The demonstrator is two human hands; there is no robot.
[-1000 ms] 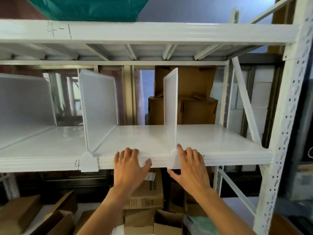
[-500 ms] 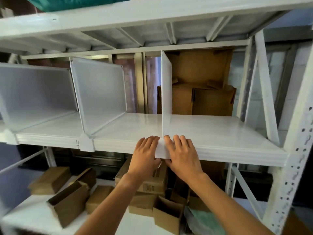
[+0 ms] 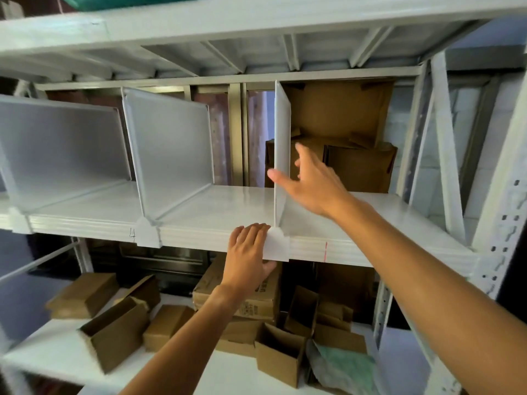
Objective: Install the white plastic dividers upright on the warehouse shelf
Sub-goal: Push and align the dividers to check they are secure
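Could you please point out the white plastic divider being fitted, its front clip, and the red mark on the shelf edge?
white plastic divider being fitted (image 3: 281, 129), head view, upper panel face.
white front clip (image 3: 276, 244), head view, clip's flat front.
red mark (image 3: 325, 250), head view, mid-line.

Two bare forearms reach up from the bottom edge, with no sleeve, watch, bracelet or glove on either. The left hand (image 3: 249, 252) and right hand (image 3: 310, 178) carry no rings that can be seen. Fingernails look short and unpainted, though blur hides detail. The fingers are slim and the wrists narrow.
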